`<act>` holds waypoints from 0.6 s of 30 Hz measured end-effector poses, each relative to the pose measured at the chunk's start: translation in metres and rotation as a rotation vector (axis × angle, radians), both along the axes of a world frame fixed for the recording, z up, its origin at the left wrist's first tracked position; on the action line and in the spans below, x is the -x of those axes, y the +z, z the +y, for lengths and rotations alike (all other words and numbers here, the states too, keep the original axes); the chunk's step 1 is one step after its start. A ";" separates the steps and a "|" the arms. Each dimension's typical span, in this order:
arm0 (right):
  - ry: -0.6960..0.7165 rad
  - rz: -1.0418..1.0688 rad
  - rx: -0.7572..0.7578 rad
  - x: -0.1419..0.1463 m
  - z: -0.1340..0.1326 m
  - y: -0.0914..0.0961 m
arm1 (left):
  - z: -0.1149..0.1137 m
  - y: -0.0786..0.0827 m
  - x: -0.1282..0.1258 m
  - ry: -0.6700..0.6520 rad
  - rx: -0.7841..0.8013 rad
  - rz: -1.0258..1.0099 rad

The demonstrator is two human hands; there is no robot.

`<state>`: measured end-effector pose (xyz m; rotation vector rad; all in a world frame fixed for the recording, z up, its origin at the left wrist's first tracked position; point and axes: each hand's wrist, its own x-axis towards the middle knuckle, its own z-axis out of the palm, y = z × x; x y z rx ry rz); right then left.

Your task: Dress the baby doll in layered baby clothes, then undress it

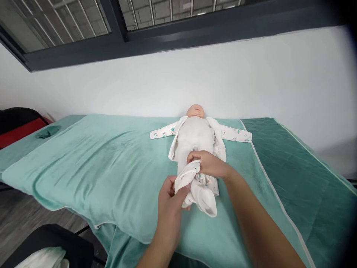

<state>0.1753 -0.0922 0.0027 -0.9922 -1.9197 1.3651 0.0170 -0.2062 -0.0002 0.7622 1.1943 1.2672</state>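
On its back lies a baby doll (195, 110), head toward the wall. A white printed jacket (235, 134) hangs open over its pale torso, with both sleeves spread out sideways. Around the doll's legs is a bunched white printed garment (205, 199), probably trousers. My left hand (171, 201) pinches this cloth at the doll's lower left. My right hand (208, 162) grips the upper edge of the same cloth, over the lower belly. The legs are mostly hidden by fabric and hands.
The doll rests on a light green cover (111, 160) spread over a bed. A darker green sheet (284, 156) shows at the right. A black chair (52, 242) with pale cloth stands at the lower left. Behind are a white wall (237, 74) and a dark window frame (178, 41).
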 end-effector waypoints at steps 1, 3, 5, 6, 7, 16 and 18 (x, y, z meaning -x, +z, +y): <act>0.027 -0.023 -0.003 0.000 -0.001 0.000 | -0.009 0.001 -0.004 0.043 0.021 0.002; 0.086 -0.077 -0.017 0.000 -0.002 0.000 | -0.023 0.000 -0.008 0.116 0.043 -0.001; 0.121 -0.126 -0.035 0.001 -0.004 0.000 | -0.034 -0.004 -0.009 0.160 0.058 -0.031; 0.127 -0.147 -0.047 0.001 -0.005 -0.001 | -0.039 -0.007 -0.009 0.182 0.060 -0.051; 0.128 -0.165 -0.060 0.002 -0.007 -0.001 | -0.043 -0.011 -0.009 0.202 0.063 -0.071; 0.142 -0.242 -0.182 0.002 -0.016 -0.003 | -0.069 -0.063 -0.015 0.197 0.106 -0.274; 0.142 -0.225 -0.215 0.002 -0.016 -0.005 | -0.066 -0.070 -0.008 0.168 0.097 -0.291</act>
